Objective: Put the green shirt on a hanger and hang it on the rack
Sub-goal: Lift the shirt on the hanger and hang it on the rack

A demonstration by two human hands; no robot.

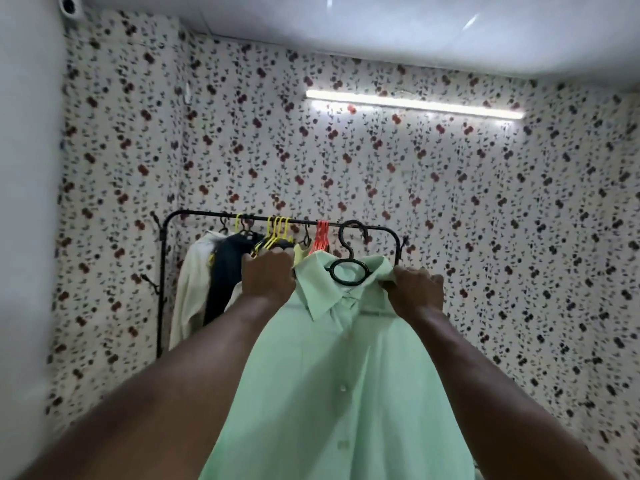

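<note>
Shirt (346,375) of pale green, buttoned with its collar folded down, hangs on a black hanger (348,271) in front of the rack (214,213), my left grip (268,275) curled round one shoulder and my right grip (415,289) pinching the other. Its hook overlaps the rail; I cannot tell if they touch. Yellow hangers (277,230), orange hangers (322,235), a cream garment (190,282) and a dark garment (225,268) crowd the rail leftward.

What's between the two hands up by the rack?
Head view: the green shirt, at its collar, and the black hanger lie between left hand and right hand.
</note>
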